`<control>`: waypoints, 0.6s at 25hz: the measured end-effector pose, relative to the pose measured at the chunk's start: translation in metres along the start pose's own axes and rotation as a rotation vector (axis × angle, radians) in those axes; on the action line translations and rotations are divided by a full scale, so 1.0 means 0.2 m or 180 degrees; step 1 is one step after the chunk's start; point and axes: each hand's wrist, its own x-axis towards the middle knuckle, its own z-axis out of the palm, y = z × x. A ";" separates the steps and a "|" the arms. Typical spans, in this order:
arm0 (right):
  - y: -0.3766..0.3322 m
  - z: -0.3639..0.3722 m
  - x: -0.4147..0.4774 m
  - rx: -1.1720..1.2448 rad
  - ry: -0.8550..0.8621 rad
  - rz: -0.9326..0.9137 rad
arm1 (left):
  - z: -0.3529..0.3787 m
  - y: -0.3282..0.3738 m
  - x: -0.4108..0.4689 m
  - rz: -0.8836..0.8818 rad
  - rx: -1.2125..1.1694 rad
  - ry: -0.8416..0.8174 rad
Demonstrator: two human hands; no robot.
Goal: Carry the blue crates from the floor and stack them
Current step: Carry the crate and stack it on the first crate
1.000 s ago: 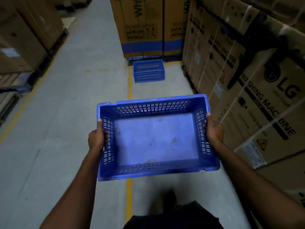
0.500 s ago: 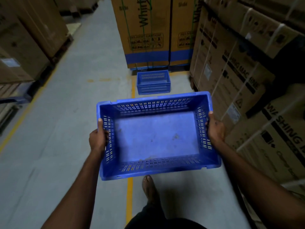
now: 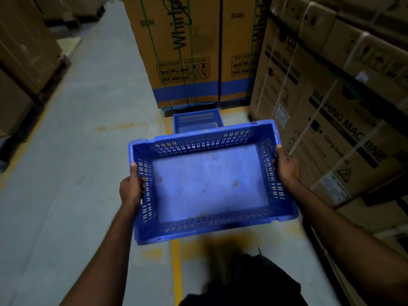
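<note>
I hold an empty blue slotted crate (image 3: 209, 184) level in front of me, above the floor. My left hand (image 3: 131, 188) grips its left wall and my right hand (image 3: 287, 167) grips its right wall. Ahead, a second blue crate (image 3: 196, 120) sits on the floor against the tall cartons. The carried crate hides its near part.
Tall brown cartons with a blue band (image 3: 194, 51) stand straight ahead. Strapped washing-machine boxes (image 3: 331, 120) line the right side closely. More cartons (image 3: 24, 58) stand along the left. A yellow floor line (image 3: 176, 270) runs underfoot; open grey floor (image 3: 84, 151) lies to the left.
I have walked forward with the crate: the floor crate and the cartons ahead are nearer, and the carried crate now covers part of the floor crate. Both hands keep their grip.
</note>
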 end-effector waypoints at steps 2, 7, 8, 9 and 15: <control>-0.07 0.14 0.23 0.0066 -0.0052 0.0034 | 0.13 0.09 0.23 -0.0017 0.0029 -0.0083; -0.26 0.47 0.88 0.0139 -0.0354 0.0317 | 0.53 0.31 0.83 -0.0109 0.0037 -0.0256; -0.29 0.52 0.99 0.0113 -0.0416 0.0346 | 0.60 0.35 0.92 -0.0153 0.0062 -0.0300; -0.35 0.57 1.10 0.0121 -0.0487 0.0414 | 0.66 0.40 1.01 -0.0205 0.0064 -0.0352; -0.66 0.85 1.67 0.0128 -0.1102 0.0846 | 0.97 0.71 1.57 -0.0467 0.0110 -0.0685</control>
